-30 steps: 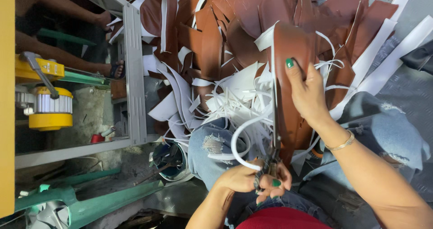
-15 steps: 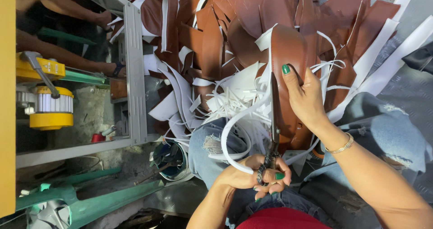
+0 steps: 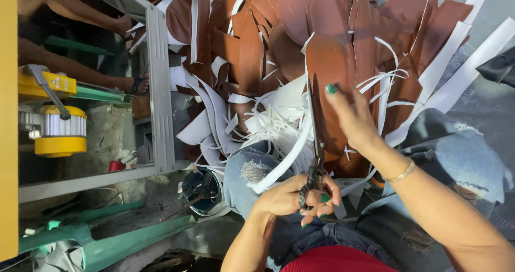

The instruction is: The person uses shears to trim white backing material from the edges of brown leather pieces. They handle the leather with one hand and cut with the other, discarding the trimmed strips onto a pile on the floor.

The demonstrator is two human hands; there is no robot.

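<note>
My left hand grips the handles of dark metal scissors, whose blades point away from me along the edge of a brown leather piece. My right hand, with green-painted nails and a gold bracelet, holds that leather piece down just right of the blades. A long white strip hangs off the cut edge to the left of the scissors, over my knee. My jeans-clad legs lie under the work.
A heap of brown leather pieces and white offcut strips lies beyond my hands. A grey metal frame stands at left, with a yellow machine, green parts and another person's legs past it. A small bucket sits by my knee.
The scissors have moved further along the leather edge. The white strip, curled in a loop before, now hangs longer and straighter. My right hand has shifted slightly up the piece.
</note>
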